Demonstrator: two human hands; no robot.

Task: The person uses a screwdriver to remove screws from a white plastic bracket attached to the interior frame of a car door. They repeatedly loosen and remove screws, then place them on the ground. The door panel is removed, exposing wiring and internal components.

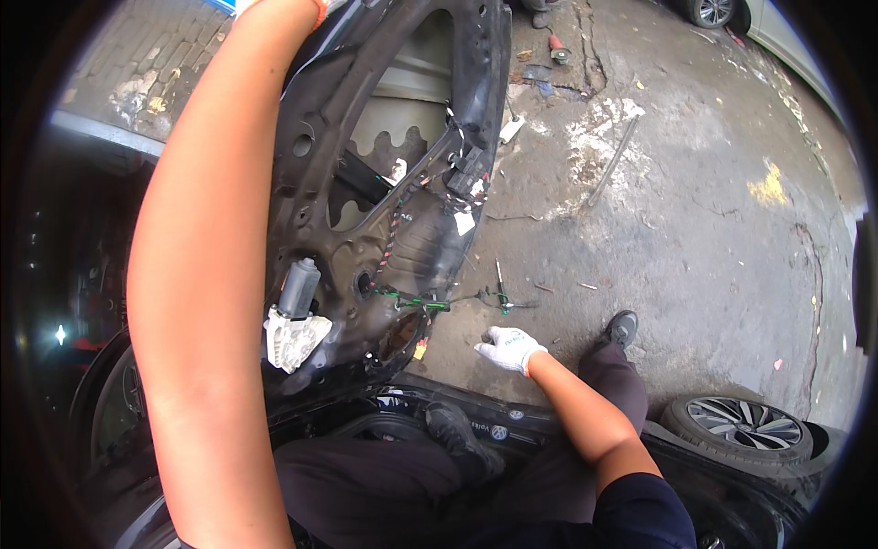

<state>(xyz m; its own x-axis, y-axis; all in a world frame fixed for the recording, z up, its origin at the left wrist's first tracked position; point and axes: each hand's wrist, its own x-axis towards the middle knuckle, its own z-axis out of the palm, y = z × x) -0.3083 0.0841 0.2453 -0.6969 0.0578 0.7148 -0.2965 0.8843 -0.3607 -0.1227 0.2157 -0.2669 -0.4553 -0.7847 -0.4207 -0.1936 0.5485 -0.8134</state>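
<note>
A stripped black car door [315, 188] stands open before me, its inner metal bare. My left arm reaches along its left side; my left hand [282, 4], in a white glove, is mostly cut off at the upper edge, its fingers hidden. Low on the door sits a grey cylindrical motor [298, 288] on a white housing [297, 340]. A wiring harness [407, 299] with green tape hangs out past the door's edge. My right hand [510, 349], also in a white glove, hovers right of the door below the loose wire ends. Its fingers are loosely bent and apart, with nothing visible between them.
One of my shoes [455, 439] is on the black car sill [526, 416], the other [622, 328] on the concrete floor [695, 265]. A wheel [741, 425] lies at lower right. A thin rod [613, 163] and a red-and-grey power tool [558, 50] lie farther off. Another car [796, 41] stands at upper right.
</note>
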